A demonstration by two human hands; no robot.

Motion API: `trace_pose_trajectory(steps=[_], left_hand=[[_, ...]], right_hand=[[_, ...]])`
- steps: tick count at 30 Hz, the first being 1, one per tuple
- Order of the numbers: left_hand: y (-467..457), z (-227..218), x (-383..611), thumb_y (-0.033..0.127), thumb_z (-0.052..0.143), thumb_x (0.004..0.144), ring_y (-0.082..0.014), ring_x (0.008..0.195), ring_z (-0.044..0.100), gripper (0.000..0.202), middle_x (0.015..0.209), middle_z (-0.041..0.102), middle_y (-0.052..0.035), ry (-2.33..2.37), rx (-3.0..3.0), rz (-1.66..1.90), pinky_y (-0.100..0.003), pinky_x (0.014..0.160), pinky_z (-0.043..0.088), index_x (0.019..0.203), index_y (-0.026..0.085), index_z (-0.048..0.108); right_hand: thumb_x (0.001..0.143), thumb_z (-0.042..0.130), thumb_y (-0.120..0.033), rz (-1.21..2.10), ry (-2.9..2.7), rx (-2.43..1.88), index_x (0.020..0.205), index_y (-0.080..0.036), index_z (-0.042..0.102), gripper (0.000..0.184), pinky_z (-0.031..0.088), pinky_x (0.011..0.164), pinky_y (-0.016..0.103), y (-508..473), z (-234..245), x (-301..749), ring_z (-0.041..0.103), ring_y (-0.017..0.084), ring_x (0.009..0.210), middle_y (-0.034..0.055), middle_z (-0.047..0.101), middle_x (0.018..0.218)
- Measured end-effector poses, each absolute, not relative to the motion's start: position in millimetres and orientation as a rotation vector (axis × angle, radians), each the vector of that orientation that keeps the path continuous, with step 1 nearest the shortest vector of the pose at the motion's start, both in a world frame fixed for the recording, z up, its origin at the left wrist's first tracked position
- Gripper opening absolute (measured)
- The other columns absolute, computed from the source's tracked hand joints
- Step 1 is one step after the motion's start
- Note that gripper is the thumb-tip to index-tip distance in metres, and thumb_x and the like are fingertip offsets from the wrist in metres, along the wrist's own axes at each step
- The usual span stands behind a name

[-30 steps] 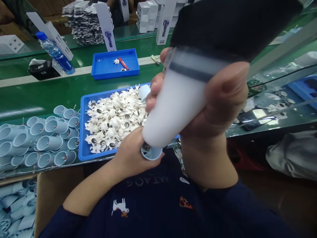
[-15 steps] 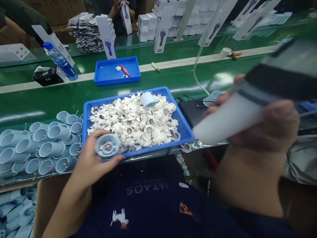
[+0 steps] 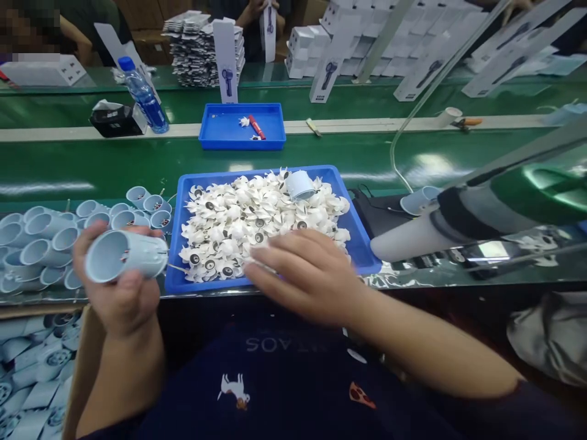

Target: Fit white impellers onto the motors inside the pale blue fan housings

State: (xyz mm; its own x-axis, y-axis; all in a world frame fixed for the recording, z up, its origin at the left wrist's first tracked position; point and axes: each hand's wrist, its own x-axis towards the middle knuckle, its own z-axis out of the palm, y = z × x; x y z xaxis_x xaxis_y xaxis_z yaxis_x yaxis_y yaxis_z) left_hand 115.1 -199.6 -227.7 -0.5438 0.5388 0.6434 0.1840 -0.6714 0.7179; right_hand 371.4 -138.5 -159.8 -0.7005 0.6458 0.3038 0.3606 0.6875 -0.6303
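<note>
My left hand [image 3: 121, 287] is closed round a light blue plastic cylinder housing [image 3: 149, 253], tilted sideways with its open mouth facing left and small parts inside. A thin wire sticks out from its right end. My right hand [image 3: 305, 275] reaches over the front of a blue tray [image 3: 362, 244] heaped with white fan blades [image 3: 247, 214]. Its fingers are stretched out and a little blurred; nothing is visibly held in them. Another light blue housing [image 3: 300, 185] lies on top of the blades. Right of the tray is a white tapered tube [image 3: 403, 238] with a dark band.
Many light blue housings [image 3: 43, 250] are stacked at left, above a cardboard box [image 3: 80, 360] of similar parts. Farther back are a small blue tray [image 3: 215, 128] with a red marker, a water bottle [image 3: 147, 101] and white boxes. Co-workers sit across the green belt.
My right hand has let go of the white tapered tube and moved left over the fan blades. My left hand has turned the housing on its side and shifted left. The view has shifted.
</note>
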Motion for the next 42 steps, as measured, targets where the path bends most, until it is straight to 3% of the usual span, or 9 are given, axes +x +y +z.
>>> trace_pose_trajectory(steps=[4,10,13,16,20,23,26,34,42], left_hand=[[-204.3,-240.2,112.4,0.038,0.091,0.066,-0.0198,0.092,0.071,0.065,0.106,0.070,-0.0001,1.190,1.394,2.155,-0.045,0.095,0.057,0.115,0.029,0.048],[-233.1,-253.2,85.5,0.039,0.087,0.070,-0.0309,0.107,0.070,0.061,0.131,0.062,-0.0120,1.474,1.362,1.990,-0.053,0.095,0.059,0.120,0.026,0.053],[-243.8,-258.6,79.1,0.039,0.079,0.078,-0.0328,0.113,0.068,0.060,0.120,0.069,-0.0142,1.479,1.415,1.905,-0.050,0.095,0.059,0.130,0.021,0.054],[-245.2,-264.4,83.3,0.035,0.078,0.078,-0.0277,0.105,0.071,0.066,0.117,0.068,-0.0121,1.489,1.502,1.785,-0.042,0.090,0.060,0.136,0.021,0.048],[-233.7,-261.0,101.9,0.039,0.080,0.078,-0.0274,0.105,0.070,0.061,0.121,0.067,-0.0113,1.558,1.767,1.503,-0.040,0.090,0.058,0.131,0.024,0.053],[-222.3,-251.5,116.7,0.043,0.077,0.083,-0.0306,0.116,0.066,0.054,0.125,0.069,-0.0106,1.574,2.005,1.350,-0.044,0.099,0.054,0.129,0.025,0.057],[-215.2,-245.4,127.0,0.045,0.076,0.083,-0.0304,0.118,0.065,0.055,0.126,0.070,-0.0097,1.565,2.128,1.332,-0.045,0.101,0.051,0.131,0.025,0.057],[-217.6,-236.8,139.9,0.044,0.076,0.084,-0.0288,0.112,0.068,0.053,0.123,0.072,-0.0097,1.616,2.203,1.284,-0.043,0.096,0.051,0.128,0.024,0.056],[-221.8,-229.4,147.5,0.044,0.072,0.087,-0.0275,0.110,0.069,0.049,0.121,0.072,-0.0091,1.659,2.262,1.339,-0.041,0.098,0.051,0.128,0.023,0.055]], right_hand=[[0.096,0.037,-0.003,-0.105,-3.134,-0.875,0.108,-0.013,0.070,0.036,0.044,0.088,0.040,-110.1,-174.5,308.3,0.060,0.029,0.110,0.0162,0.067,0.114],[0.087,0.046,0.001,-0.129,-3.053,-1.252,0.107,-0.005,0.070,0.031,0.047,0.080,0.041,-92.4,-179.0,275.9,0.067,0.035,0.099,0.0238,0.067,0.104],[0.083,0.053,0.000,0.013,-2.952,-1.291,0.098,-0.006,0.070,0.024,0.047,0.083,0.045,-93.7,-169.6,284.4,0.068,0.034,0.093,0.0222,0.068,0.099],[0.087,0.056,-0.014,0.328,-2.816,-1.124,0.103,-0.011,0.066,0.019,0.050,0.086,0.042,-101.1,-165.3,304.6,0.067,0.027,0.094,0.0156,0.068,0.101],[0.093,0.052,-0.041,1.482,-2.186,-0.749,0.103,-0.017,0.061,0.028,0.055,0.073,0.031,-113.1,-183.1,330.0,0.066,0.016,0.074,0.0059,0.068,0.087],[0.075,0.080,-0.049,2.189,-1.398,-0.608,0.090,-0.017,0.063,0.040,0.056,0.075,0.030,-118.6,-201.3,339.4,0.066,0.015,0.071,0.0037,0.069,0.082],[0.066,0.091,-0.042,2.313,-1.193,-0.644,0.088,-0.016,0.066,0.042,0.056,0.076,0.026,-121.8,-208.5,342.9,0.066,0.013,0.072,0.0034,0.070,0.085],[0.077,0.088,-0.033,2.218,-1.286,-0.596,0.098,-0.017,0.072,0.031,0.053,0.075,0.020,-122.5,-201.2,346.9,0.066,0.008,0.073,-0.0007,0.070,0.081],[0.074,0.089,-0.037,2.375,-1.148,-0.520,0.099,-0.018,0.070,0.037,0.058,0.085,0.030,-118.5,-206.5,353.6,0.069,0.014,0.082,0.0030,0.072,0.097]])
